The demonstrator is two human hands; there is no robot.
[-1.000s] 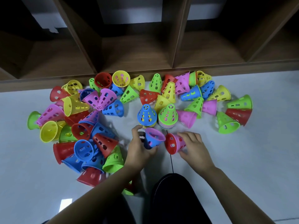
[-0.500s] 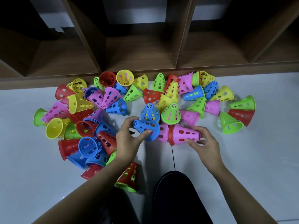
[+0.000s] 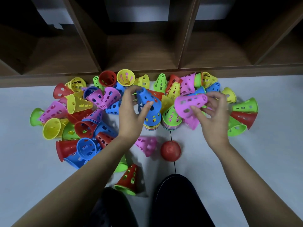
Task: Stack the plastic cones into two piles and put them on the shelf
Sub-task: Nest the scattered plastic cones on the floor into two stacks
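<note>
The left hand [image 3: 131, 112] grips a blue perforated plastic cone [image 3: 146, 99], thumb on its near side and fingers curled round the far side, holding it tilted just above the left pile [image 3: 151, 122], a stack of nested cones topped in blue. The right hand [image 3: 211, 115] pinches a pink perforated plastic cone [image 3: 188, 104] between thumb and fingers, lying almost sideways with its narrow end to the right, just above the right pile [image 3: 171, 119], a stack topped in green. The two piles stand side by side, touching or nearly so, on the pale grey floor [image 3: 246, 161].

Nearer the person, a loose pink cone [image 3: 146, 145] and a loose red cone [image 3: 170, 150] lie on the floor below the piles, both blurred. A red cone nested over a green one [image 3: 127, 180] lies by the left forearm. Many more cones in red, yellow, blue, green and pink are scattered left, behind and right of the piles. Along the far edge stands the dark wooden shelf [image 3: 139, 51], with its open compartments facing the cones.
</note>
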